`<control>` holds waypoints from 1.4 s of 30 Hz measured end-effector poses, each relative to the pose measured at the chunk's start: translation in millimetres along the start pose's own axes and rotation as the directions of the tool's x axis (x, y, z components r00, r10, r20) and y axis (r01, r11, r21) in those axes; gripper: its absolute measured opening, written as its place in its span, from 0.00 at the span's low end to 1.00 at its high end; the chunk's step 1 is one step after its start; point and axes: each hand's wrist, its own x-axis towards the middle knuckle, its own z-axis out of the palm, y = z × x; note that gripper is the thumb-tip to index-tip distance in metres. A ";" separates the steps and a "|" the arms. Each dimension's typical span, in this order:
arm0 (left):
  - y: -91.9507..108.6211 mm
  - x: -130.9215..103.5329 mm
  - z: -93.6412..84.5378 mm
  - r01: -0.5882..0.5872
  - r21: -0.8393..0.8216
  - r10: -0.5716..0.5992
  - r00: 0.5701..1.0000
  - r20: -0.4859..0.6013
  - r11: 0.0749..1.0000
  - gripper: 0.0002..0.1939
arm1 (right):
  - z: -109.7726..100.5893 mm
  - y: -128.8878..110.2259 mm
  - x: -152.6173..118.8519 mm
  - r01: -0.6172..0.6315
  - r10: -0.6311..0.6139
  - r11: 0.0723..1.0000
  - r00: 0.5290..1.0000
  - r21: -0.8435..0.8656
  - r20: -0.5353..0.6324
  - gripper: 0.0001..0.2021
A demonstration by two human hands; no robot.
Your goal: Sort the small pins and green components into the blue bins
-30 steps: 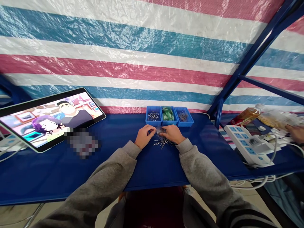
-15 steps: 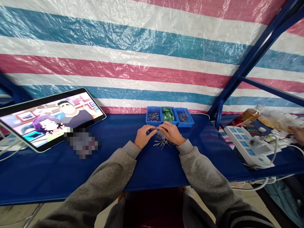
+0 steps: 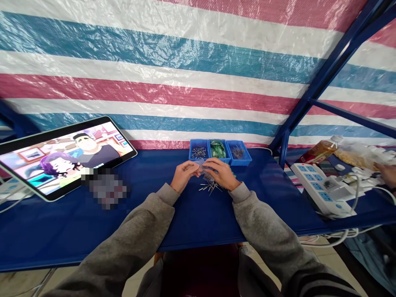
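Note:
My left hand [image 3: 185, 175] and my right hand [image 3: 223, 173] meet over the blue table, fingertips pinched close together. Between them is a small clear plastic bag [image 3: 203, 167], mostly covered by the fingers. Both hands appear to grip its edge. Just below my right hand lies a loose pile of thin metal pins [image 3: 210, 188], partly hidden by that hand. Behind the hands stand three joined blue bins. Dark metal pins fill the left bin [image 3: 198, 153], green plastic packets the middle bin [image 3: 218, 150], and thin brownish pieces the right bin [image 3: 239, 152].
A tablet [image 3: 71, 154] playing a cartoon leans at the left, a blurred patch before it. To the right are a white power strip [image 3: 318, 185] with cables, a bottle [image 3: 318, 150] and plastic bags. Another person's hand [image 3: 386, 174] shows at the right edge. Blue frame bars [image 3: 309, 99] rise there.
My left hand has shifted slightly left and its fingers have turned inward toward the right fingertips. My right hand stays nearly in place. The view has tilted a little.

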 end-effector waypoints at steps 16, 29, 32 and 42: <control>1.4 -1.4 -0.9 -0.125 0.351 0.124 0.992 0.026 0.928 0.17 | -2.0 -9.0 0.9 -0.125 0.125 0.988 0.992 0.085 -0.002 0.13; -5.8 -1.9 3.8 0.141 0.032 -0.145 0.969 0.199 0.989 0.20 | 2.8 -6.3 -1.0 -0.023 0.023 0.998 1.000 -0.065 -0.011 0.11; -4.0 -1.9 3.9 0.166 0.060 -0.175 0.965 0.195 0.984 0.20 | 2.7 -6.5 -0.6 -0.011 0.008 0.997 0.999 -0.081 -0.039 0.11; -0.7 -1.1 3.2 0.225 0.035 -0.227 0.966 0.124 0.974 0.18 | 2.4 -6.2 -0.4 0.000 -0.008 0.997 0.995 -0.077 -0.102 0.10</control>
